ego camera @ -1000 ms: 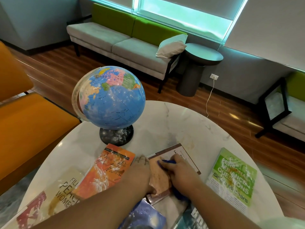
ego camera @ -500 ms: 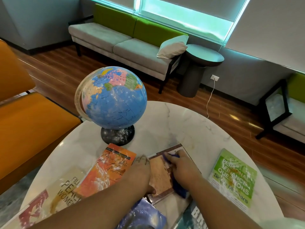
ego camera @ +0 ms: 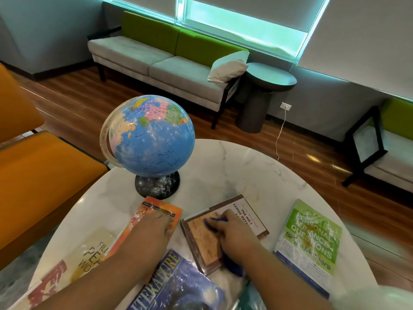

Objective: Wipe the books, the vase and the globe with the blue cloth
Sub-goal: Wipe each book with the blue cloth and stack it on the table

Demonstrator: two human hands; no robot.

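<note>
A blue globe [ego camera: 152, 139] on a black base stands at the back left of the white marble table [ego camera: 234, 171]. Several books lie flat in front of it. My right hand [ego camera: 234, 236] grips the blue cloth [ego camera: 233, 265] and presses it on the brown book [ego camera: 199, 240]. My left hand [ego camera: 154, 229] rests flat on the lower corner of the orange book [ego camera: 145, 214], just left of the brown one. A green book [ego camera: 312, 238] lies to the right and a blue "Literature" book [ego camera: 178, 287] lies nearest me. I cannot tell which thing is the vase.
A cream book [ego camera: 93, 253] lies at the table's left front edge. A pale blurred object [ego camera: 380, 297] fills the bottom right corner. An orange chair [ego camera: 40, 180] stands close on the left. Beyond the table are a grey and green sofa [ego camera: 161, 63] and a dark side table [ego camera: 266, 79].
My left hand has slid left off the brown book onto the orange book. My right hand has moved the cloth leftwards across the brown cover, baring the title on its right side.
</note>
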